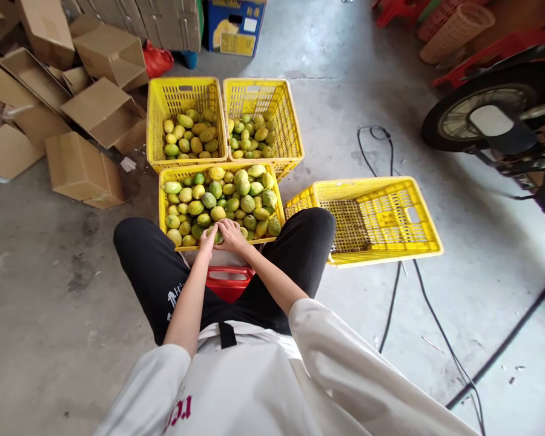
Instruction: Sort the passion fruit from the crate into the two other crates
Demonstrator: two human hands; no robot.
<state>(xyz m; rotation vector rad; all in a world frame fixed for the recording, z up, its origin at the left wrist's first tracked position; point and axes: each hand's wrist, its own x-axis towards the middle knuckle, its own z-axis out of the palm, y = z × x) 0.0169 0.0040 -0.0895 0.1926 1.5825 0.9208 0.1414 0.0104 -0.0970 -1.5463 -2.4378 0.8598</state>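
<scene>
At the near edge of the front yellow crate [162, 209], my left hand [207, 240] and my right hand [231, 235] come together. Both have their fingers curled round one greenish oval fruit [218, 237], which they partly hide. Under and beyond them the crate is heaped with similar yellow and green fruit [218, 213], the kind not certain. Two more yellow crates stand right behind it, the left crate [152, 121] and the right crate [295, 130], each with a lower layer of the same fruit.
A yellow crate [390, 212] with no fruit showing lies tilted beside my right knee. Cardboard boxes [82, 166] are piled at the left. A blue carton [236, 27] stands at the back. Black cables [393, 303] cross the floor near a motorcycle wheel [481, 112]. Something red [229, 281] shows between my legs.
</scene>
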